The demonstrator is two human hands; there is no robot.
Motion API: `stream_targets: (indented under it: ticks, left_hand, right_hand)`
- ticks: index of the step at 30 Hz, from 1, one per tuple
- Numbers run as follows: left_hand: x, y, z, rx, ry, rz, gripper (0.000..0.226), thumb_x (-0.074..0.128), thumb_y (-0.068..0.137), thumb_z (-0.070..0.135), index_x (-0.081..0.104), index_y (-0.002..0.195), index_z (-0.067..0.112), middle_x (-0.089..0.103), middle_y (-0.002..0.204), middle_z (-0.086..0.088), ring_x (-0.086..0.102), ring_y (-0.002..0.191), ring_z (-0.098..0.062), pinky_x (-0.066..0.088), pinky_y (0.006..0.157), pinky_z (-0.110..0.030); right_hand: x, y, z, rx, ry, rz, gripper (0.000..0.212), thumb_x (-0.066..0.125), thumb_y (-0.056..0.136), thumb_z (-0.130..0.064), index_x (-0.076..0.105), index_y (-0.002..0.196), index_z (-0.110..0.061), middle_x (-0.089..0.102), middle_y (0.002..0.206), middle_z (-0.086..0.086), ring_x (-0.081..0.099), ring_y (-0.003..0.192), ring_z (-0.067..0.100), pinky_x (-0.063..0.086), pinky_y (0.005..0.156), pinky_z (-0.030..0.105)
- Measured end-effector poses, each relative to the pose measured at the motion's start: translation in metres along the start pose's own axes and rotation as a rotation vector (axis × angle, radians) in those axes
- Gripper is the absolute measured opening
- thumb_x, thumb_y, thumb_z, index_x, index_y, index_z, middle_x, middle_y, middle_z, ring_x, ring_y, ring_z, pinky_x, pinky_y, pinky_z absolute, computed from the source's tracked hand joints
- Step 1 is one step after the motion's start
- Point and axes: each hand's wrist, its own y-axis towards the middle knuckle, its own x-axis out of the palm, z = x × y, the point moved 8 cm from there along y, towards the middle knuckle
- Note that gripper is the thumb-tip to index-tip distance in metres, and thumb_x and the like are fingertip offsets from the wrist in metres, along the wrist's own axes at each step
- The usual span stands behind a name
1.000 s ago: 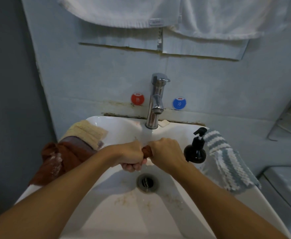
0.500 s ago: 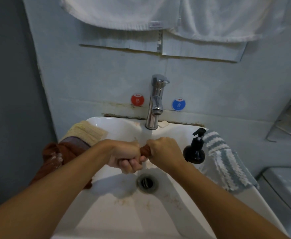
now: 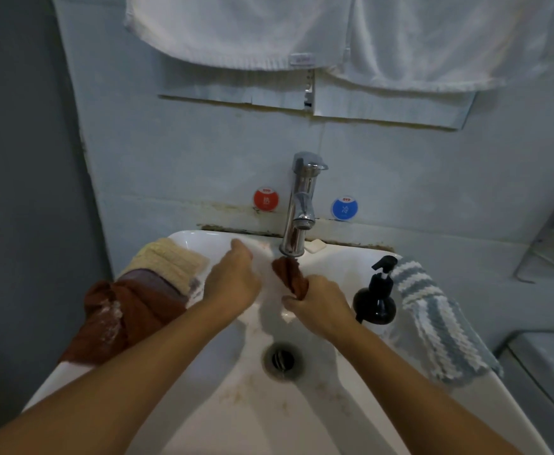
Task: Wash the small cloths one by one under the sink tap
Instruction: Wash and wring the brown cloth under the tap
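White sink (image 3: 351, 405), cloths and soap on its rim.
We see a cream cloth (image 3: 167, 261) and rust-brown cloth (image 3: 121, 320) piled at 10 o'clock, black pump bottle (image 3: 375, 298) at 2 o'clock, blue-and-white striped cloth (image 3: 440, 326) draped just beside it at 3 o'clock, tap (image 3: 298, 205) at 12.

Rust-brown cloth (image 3: 291, 276), striped (blue-white) cloth (image 3: 440, 323), black dispenser (image 3: 375, 295).

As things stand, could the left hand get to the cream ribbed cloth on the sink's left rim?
Probably yes. The left hand holds nothing and hovers over the basin right beside the cream ribbed cloth, which lies on top of the pile there. Nothing stands between them; the right hand holds the small rust-brown cloth elsewhere.
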Motion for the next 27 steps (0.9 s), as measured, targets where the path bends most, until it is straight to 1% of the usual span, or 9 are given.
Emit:
stream_targets:
  ticks: [2,5,8,12,15,17,21,24,27]
  left_hand:
    - [0.0,0.002,-0.003,-0.039,-0.249,-0.001,0.006,0.047,0.099,0.017,0.051,0.102,0.014,0.064,0.092,-0.005,0.064,0.08,-0.022,0.056,0.068,-0.037]
    - [0.027,-0.007,0.007,-0.121,-0.641,-0.256,0.031,0.048,0.101,0.035,0.064,0.099,0.009,0.072,0.088,-0.007,0.07,0.074,-0.019,0.057,0.063,-0.028]
    - [0.03,-0.004,0.01,-0.073,-0.667,-0.232,0.028,0.057,0.096,0.037,0.066,0.101,0.01,0.072,0.092,-0.007,0.07,0.086,-0.018,0.056,0.073,-0.028]
    - [0.031,-0.001,0.003,-0.069,-0.816,-0.247,0.023,0.06,0.096,0.027,0.07,0.102,0.008,0.075,0.095,-0.01,0.073,0.088,-0.024,0.059,0.085,-0.039]
    - [0.029,-0.004,0.007,-0.051,-0.81,-0.221,0.024,0.058,0.097,0.025,0.069,0.107,0.007,0.075,0.097,-0.008,0.073,0.087,-0.02,0.06,0.081,-0.034]
    - [0.024,-0.004,0.009,-0.048,-0.794,-0.154,0.024,0.062,0.094,0.028,0.063,0.111,0.011,0.072,0.102,-0.007,0.072,0.088,-0.018,0.06,0.077,-0.029]
    - [0.022,-0.005,0.011,-0.045,-0.777,-0.122,0.017,0.068,0.09,0.025,0.056,0.099,0.018,0.071,0.099,-0.007,0.071,0.09,-0.018,0.06,0.08,-0.032]
    - [0.022,-0.004,0.008,-0.081,-0.908,-0.133,0.007,0.061,0.095,0.014,0.062,0.099,0.008,0.073,0.094,-0.013,0.074,0.082,-0.021,0.061,0.075,-0.032]
    - [0.025,-0.002,-0.002,-0.146,-1.017,-0.168,0.017,0.054,0.099,0.012,0.065,0.106,0.002,0.075,0.092,-0.014,0.074,0.08,-0.022,0.06,0.07,-0.03]
  right_hand:
    - [-0.004,-0.004,-0.003,-0.015,0.067,-0.003,0.019,0.065,0.095,-0.033,0.053,0.101,-0.021,0.056,0.087,-0.005,0.055,0.074,0.007,0.042,0.059,0.018]
    - [-0.001,-0.01,-0.014,-0.105,0.157,-0.038,0.025,0.065,0.095,-0.034,0.045,0.107,-0.025,0.055,0.09,-0.01,0.058,0.081,0.007,0.045,0.066,0.015]
    - [0.001,-0.011,-0.022,-0.151,0.146,-0.06,0.042,0.07,0.089,-0.045,0.042,0.113,-0.026,0.055,0.093,-0.014,0.06,0.091,0.009,0.048,0.074,0.022]
    - [-0.016,-0.012,-0.022,-0.123,0.341,-0.012,0.021,0.072,0.09,-0.033,0.056,0.095,-0.021,0.068,0.085,-0.003,0.069,0.066,0.003,0.053,0.059,0.015]
    - [-0.026,-0.016,-0.021,-0.143,0.359,0.056,0.018,0.077,0.086,-0.025,0.059,0.086,-0.02,0.067,0.075,-0.004,0.065,0.057,-0.005,0.047,0.052,0.009]
    - [-0.028,-0.018,-0.022,-0.135,0.346,0.098,0.022,0.08,0.083,-0.027,0.061,0.089,-0.018,0.067,0.077,-0.003,0.068,0.065,0.001,0.054,0.059,0.014]
    - [-0.031,-0.015,-0.021,-0.131,0.222,0.172,0.034,0.086,0.075,-0.032,0.061,0.094,-0.017,0.067,0.086,0.0,0.069,0.079,0.017,0.061,0.072,0.034]
    - [-0.027,-0.011,-0.018,-0.115,0.306,0.083,0.023,0.081,0.082,-0.023,0.065,0.096,-0.015,0.071,0.084,-0.001,0.071,0.073,0.009,0.059,0.068,0.026]
    - [-0.027,-0.01,-0.019,-0.112,0.461,-0.03,0.009,0.07,0.09,-0.011,0.069,0.1,-0.01,0.073,0.083,0.0,0.071,0.065,0.003,0.053,0.06,0.015]
